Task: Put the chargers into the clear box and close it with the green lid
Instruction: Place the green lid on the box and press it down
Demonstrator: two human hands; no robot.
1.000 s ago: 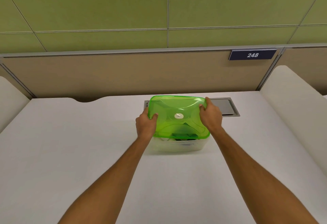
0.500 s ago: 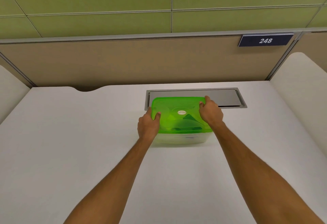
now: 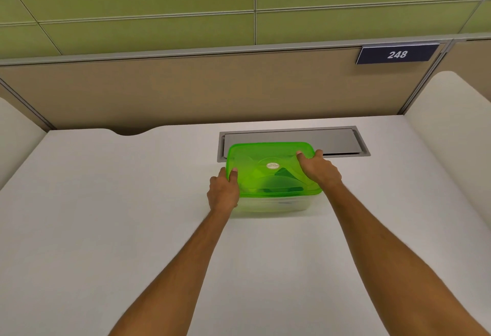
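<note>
The green lid (image 3: 265, 160) lies flat on top of the clear box (image 3: 273, 207) near the middle of the white desk. Dark shapes of the chargers (image 3: 281, 189) show dimly through the lid and the box wall. My left hand (image 3: 224, 189) grips the lid's left edge, thumb on top. My right hand (image 3: 317, 169) holds the lid's right edge, its thumb pressed on the top surface.
A grey cable hatch (image 3: 332, 140) is set into the white desk (image 3: 106, 216) just behind the box. A beige partition with a sign reading 248 (image 3: 397, 54) closes the back. White side panels (image 3: 451, 123) stand at left and right.
The lid was tilted up at its near edge a second ago; both hands have lowered it level onto the box.
</note>
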